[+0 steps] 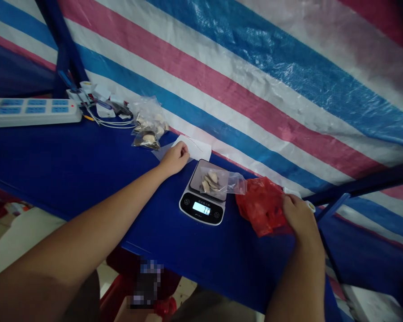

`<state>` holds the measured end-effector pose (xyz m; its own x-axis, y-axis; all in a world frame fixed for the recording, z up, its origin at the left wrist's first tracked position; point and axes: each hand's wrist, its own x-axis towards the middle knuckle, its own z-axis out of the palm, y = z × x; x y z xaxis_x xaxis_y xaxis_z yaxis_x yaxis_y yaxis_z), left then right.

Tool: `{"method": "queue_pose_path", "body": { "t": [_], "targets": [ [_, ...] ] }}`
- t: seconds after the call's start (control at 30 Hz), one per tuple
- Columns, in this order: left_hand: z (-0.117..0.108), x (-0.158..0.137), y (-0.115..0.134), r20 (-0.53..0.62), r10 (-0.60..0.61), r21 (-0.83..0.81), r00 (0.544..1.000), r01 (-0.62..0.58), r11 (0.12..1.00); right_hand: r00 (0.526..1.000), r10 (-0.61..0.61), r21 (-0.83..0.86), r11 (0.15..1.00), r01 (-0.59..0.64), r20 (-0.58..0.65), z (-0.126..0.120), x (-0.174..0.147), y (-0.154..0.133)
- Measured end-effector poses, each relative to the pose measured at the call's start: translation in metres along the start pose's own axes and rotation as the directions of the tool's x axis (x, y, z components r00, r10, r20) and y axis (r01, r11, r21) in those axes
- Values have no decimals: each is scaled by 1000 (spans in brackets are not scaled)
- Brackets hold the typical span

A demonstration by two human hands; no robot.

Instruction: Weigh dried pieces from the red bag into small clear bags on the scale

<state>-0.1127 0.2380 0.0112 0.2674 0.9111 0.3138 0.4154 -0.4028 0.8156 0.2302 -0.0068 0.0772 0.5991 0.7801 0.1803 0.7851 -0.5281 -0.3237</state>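
A kitchen scale [202, 206] with a lit display reading about 7.1 stands on the blue table. On its plate lies a small clear plastic bag [212, 181] of pale, dried-looking slices, its empty end reaching right towards a red plastic bag [260, 205]. My right hand [298, 214] grips the red bag's right side; what the bag contains is hidden. Left of the scale, my left hand [175, 158] rests with curled fingers over a white sheet of paper [199, 150] and clear plastic. Whatever those fingers pinch, if anything, is too small to make out.
Several filled clear bags [149, 125] are heaped at the back, beside cables and small items [104, 103]. A white power strip [33, 112] lies at far left. A striped tarp [221, 89] hangs behind the blue table [87, 156]. Below its front edge, a blurred-out object [146, 284] shows.
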Motion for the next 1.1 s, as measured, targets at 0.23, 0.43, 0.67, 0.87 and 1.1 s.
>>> {"method": "queue_pose_path", "body": {
  "t": [0.23,0.43,0.67,0.87,1.1],
  "targets": [
    [1,0,0,11,8,-36,1000,-8,999,946,122,449,857,-253,302,4,1,-28],
    [2,0,-1,13,2,-56,1000,-1,998,925,-28,770,563,-299,379,3,-3,-20],
    [2,1,-4,20,6,-64,1000,-4,998,955,-177,384,920,74,240,35,0,-7],
    [3,1,-4,29,12,-61,1000,-11,998,945,-279,183,951,248,172,52,4,-20],
    [3,0,-5,34,9,-61,999,-7,998,944,-302,59,953,297,131,61,10,-19]
  ]
}}
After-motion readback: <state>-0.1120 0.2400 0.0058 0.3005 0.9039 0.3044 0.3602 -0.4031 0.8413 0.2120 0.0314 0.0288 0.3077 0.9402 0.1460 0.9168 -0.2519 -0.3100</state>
